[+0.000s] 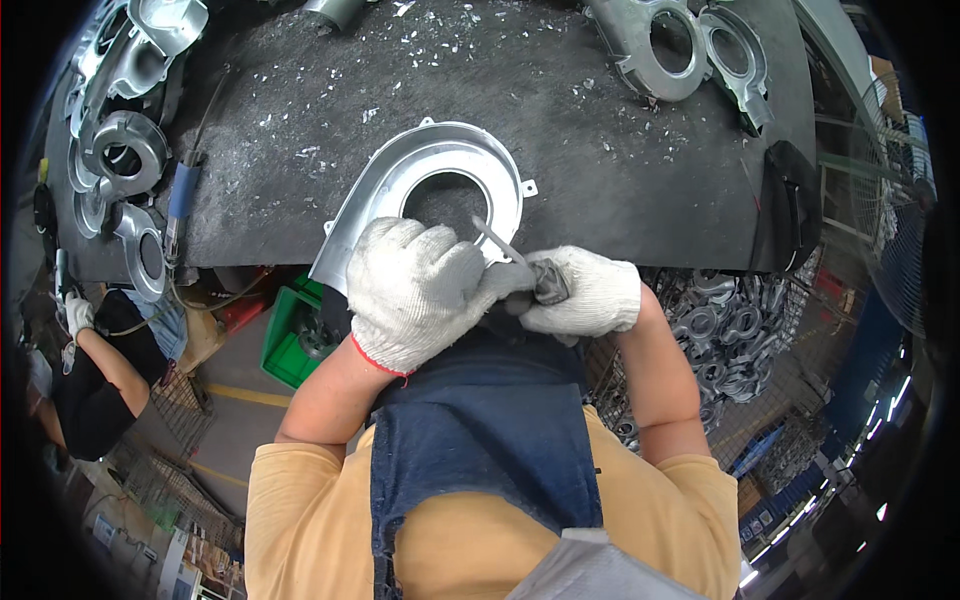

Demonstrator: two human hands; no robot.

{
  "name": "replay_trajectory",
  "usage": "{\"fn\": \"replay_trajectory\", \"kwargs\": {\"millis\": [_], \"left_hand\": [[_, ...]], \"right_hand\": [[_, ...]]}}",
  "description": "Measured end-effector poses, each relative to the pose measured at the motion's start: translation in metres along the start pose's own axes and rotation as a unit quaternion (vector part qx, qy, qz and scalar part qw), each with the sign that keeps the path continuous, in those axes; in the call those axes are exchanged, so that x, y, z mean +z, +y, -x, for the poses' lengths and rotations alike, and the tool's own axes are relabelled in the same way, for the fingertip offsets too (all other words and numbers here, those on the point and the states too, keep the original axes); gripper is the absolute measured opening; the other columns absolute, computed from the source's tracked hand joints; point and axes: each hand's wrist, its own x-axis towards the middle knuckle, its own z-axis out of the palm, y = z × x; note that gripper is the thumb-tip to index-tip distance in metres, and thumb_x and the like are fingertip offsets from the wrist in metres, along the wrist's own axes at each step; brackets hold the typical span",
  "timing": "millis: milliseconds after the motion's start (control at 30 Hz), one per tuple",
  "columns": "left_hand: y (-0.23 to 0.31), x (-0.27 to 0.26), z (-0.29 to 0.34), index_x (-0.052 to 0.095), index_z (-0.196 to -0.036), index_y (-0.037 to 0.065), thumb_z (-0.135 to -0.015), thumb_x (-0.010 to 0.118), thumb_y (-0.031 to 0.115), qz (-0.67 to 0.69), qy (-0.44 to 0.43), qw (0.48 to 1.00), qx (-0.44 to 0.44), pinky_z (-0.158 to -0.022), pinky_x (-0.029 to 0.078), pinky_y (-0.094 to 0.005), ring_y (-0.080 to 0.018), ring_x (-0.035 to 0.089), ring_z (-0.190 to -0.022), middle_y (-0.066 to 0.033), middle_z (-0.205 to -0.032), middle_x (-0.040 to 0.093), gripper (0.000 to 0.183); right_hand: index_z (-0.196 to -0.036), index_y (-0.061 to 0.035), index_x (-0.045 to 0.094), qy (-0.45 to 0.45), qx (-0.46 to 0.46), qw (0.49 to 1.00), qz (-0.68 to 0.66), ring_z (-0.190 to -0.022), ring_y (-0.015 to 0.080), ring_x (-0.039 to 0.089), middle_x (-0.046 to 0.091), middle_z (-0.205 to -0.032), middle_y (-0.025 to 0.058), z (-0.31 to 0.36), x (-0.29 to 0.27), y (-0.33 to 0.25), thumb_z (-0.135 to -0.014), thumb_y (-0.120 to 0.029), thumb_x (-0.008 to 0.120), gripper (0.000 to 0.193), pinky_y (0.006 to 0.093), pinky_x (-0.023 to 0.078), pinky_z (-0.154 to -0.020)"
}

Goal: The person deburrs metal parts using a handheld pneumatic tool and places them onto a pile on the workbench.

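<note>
A silver volute-shaped metal casting (470, 145) with a big round hole lies at the near edge of the workbench. My left hand (415, 290), in a white knit glove with a red cuff edge, curls closed over its near rim. The left thumb reaches to a slim grey file-like hand tool (497, 240). Closed round the dark wrapped handle of that tool is my gloved right hand (585, 290). The tool's tip points up and left at the hole's rim; whether it touches the metal I cannot tell.
Metal shavings litter the dark workbench (300, 160). More castings (130, 150) are piled at left, others (665, 60) at far right. An air gun with blue grip (183, 190) lies left. Below are a green bin (290, 340) and a wire cage of castings (720, 340). A co-worker (100, 370) stands left.
</note>
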Motion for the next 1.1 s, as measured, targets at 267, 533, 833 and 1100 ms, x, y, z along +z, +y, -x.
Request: {"fn": "replay_trajectory", "kwargs": {"millis": [267, 533, 833, 1100], "left_hand": [[-0.008, 0.001, 0.005, 0.065, -0.065, 0.019, -0.063, 0.097, 0.047, 0.004, 0.023, 1.000, 0.014, -0.062, 0.046, -0.0396, -0.0225, 0.058, -0.060, -0.0007, -0.064, 0.051, 0.043], [-0.009, 0.004, 0.009, 0.066, -0.068, 0.018, -0.063, 0.096, 0.049, -0.011, 0.029, 0.998, 0.046, -0.061, 0.046, -0.0394, -0.0231, 0.058, -0.061, -0.0006, -0.066, 0.054, 0.043], [-0.003, -0.026, 0.025, 0.073, -0.124, 0.006, -0.075, 0.086, 0.076, -0.089, -0.004, 0.996, 0.013, -0.116, 0.045, -0.0622, -0.0410, 0.066, -0.126, -0.0137, -0.129, 0.071, 0.087], [-0.085, -0.036, 0.080, 0.076, -0.137, 0.016, -0.062, 0.094, 0.035, -0.211, -0.126, 0.969, 0.036, -0.124, 0.042, -0.0596, -0.0386, 0.056, -0.142, -0.0048, -0.147, 0.067, 0.080]], "right_hand": [[-0.122, -0.0021, 0.073, -0.048, -0.036, 0.998, -0.037, -0.068, 0.0114, 0.071, 0.079, -0.101, 0.0049, -0.002, 0.001, 0.029, -0.089, -0.014, 0.086, 0.037, 0.0285, 0.060, -0.051], [-0.118, -0.0022, 0.073, -0.065, -0.006, 0.998, -0.017, -0.066, 0.0117, 0.070, 0.077, -0.098, 0.0049, -0.007, 0.004, 0.013, -0.090, -0.014, 0.085, 0.033, 0.0287, 0.060, -0.054], [-0.105, -0.0007, 0.071, 0.039, -0.038, 0.994, -0.091, -0.056, 0.0118, 0.066, 0.072, -0.084, 0.0061, 0.008, 0.004, 0.040, -0.090, -0.003, 0.083, 0.020, 0.0279, 0.054, -0.049], [-0.107, -0.0015, 0.071, 0.076, -0.031, 0.989, -0.123, -0.060, 0.0100, 0.065, 0.071, -0.089, 0.0049, 0.015, 0.003, 0.031, -0.091, -0.002, 0.083, 0.020, 0.0264, 0.053, -0.051]]}}
